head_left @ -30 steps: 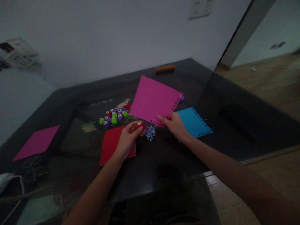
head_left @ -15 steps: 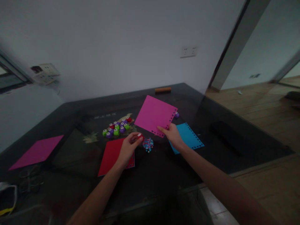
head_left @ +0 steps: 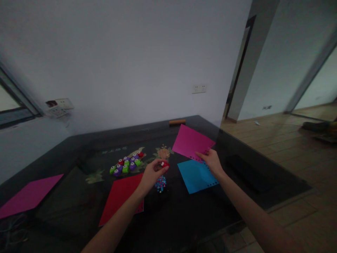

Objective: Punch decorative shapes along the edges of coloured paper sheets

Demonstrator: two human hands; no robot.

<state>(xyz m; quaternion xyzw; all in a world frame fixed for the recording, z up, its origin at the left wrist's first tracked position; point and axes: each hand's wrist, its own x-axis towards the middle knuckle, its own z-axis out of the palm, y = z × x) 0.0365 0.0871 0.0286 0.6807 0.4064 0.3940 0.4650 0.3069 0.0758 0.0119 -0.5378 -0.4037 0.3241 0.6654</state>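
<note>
So the left hand (head_left: 150, 177) has a little red punch (head_left: 165, 164) pinched between thumb and fingers, and the right hand (head_left: 212, 162) grips a pink sheet (head_left: 194, 141) by its near right part, thumb on top. Both are over the middle of the desk (head_left: 168, 219), the sheet looking lifted and tilted. Thing is, the sheet is right of the punch and a bit nearer the desk's far edge, with a small gap between. Its long side slants down toward the desk's right edge, and its plain left corner is what faces the left hand; the punched holes are over by the right hand.

Further out: a blue sheet (head_left: 196, 177) just below, a confetti pile (head_left: 160, 183) by the left hand, a red sheet (head_left: 119, 195) under that forearm, more punches (head_left: 125, 165) beyond, and an orange roll (head_left: 177, 122) near the far right corner.
</note>
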